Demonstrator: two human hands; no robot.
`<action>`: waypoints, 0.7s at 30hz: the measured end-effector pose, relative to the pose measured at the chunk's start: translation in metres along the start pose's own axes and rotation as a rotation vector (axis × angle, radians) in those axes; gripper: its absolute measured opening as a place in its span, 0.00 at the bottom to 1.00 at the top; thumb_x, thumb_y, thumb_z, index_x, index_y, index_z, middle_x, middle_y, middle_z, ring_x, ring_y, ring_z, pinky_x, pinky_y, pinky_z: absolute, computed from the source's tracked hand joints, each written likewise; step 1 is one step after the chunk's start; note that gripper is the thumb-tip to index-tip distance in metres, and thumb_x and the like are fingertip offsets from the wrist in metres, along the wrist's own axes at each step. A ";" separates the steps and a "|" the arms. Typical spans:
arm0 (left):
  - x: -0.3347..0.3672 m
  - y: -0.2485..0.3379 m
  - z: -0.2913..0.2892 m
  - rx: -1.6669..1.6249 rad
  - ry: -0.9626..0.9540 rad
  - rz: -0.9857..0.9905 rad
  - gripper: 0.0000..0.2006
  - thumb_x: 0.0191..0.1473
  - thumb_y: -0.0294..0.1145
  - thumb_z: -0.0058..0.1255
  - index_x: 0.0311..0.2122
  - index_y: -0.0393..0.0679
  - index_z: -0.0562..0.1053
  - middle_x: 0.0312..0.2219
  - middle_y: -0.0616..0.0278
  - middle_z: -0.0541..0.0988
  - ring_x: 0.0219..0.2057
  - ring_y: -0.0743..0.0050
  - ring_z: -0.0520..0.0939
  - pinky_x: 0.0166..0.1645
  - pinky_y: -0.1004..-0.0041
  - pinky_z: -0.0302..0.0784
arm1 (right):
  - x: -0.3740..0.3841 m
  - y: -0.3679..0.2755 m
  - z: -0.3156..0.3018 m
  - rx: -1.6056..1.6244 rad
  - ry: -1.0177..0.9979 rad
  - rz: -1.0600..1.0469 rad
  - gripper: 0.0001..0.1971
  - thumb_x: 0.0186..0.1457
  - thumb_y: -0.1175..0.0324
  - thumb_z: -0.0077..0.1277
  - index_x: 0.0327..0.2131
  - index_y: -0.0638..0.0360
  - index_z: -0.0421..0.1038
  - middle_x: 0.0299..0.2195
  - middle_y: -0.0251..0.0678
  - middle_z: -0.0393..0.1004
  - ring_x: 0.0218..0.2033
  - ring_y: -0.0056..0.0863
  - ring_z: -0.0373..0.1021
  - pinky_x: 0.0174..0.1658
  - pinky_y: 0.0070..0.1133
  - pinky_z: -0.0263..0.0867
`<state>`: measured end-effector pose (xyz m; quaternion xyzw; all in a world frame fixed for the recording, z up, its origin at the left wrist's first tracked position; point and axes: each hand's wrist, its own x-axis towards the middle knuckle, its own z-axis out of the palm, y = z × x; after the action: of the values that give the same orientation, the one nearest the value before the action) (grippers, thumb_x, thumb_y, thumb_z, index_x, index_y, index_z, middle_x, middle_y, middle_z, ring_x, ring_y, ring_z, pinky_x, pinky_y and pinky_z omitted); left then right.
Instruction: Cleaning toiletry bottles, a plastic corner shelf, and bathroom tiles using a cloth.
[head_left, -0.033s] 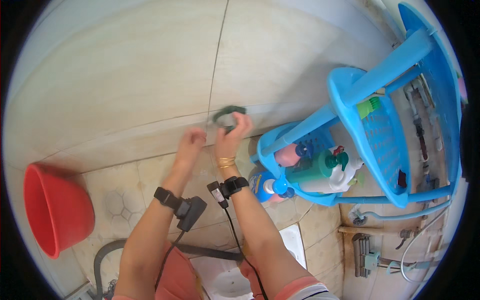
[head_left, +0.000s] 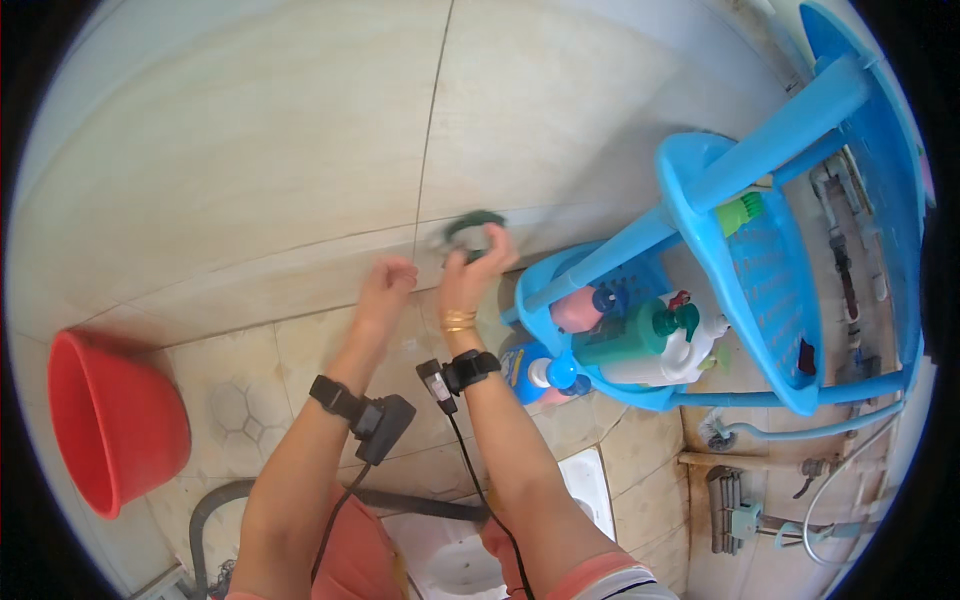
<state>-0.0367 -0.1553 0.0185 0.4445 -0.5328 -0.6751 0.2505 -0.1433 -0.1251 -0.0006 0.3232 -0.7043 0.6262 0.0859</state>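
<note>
At the lower wall (head_left: 300,140), my right hand (head_left: 472,272) grips a dark green scrubbing pad (head_left: 478,218) with a pale middle. Motion blurs the pad, and part of it is hidden behind my fingers. Close by on the left, my left hand (head_left: 385,292) is loosely curled in front of the wall's base, with nothing visible in it. Gold bangles circle my right wrist, and both forearms wear black straps with small cabled devices.
A blue plastic shelf rack (head_left: 690,190) stands on the right, with several bottles (head_left: 620,345) on its lower tier and a green brush (head_left: 738,213) higher up. A red bucket (head_left: 120,420) is at left. Below my arms are a grey hose (head_left: 215,500) and a white squat toilet (head_left: 590,485).
My right hand and the scrubbing pad have shifted slightly right along the wall. My left hand has barely moved.
</note>
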 end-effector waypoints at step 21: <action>-0.007 0.014 -0.019 0.280 -0.099 -0.009 0.12 0.53 0.33 0.41 0.41 0.39 0.67 0.34 0.62 0.73 0.37 0.77 0.72 0.41 0.77 0.66 | 0.028 0.129 -0.001 0.138 0.477 0.831 0.25 0.43 0.81 0.40 0.48 0.71 0.52 0.45 0.57 0.56 0.44 0.50 0.58 0.50 0.32 0.55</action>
<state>-0.0190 -0.1633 0.0332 0.4437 -0.6315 -0.6164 0.1563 -0.2382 -0.1330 -0.0925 -0.1333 -0.6911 0.7095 -0.0341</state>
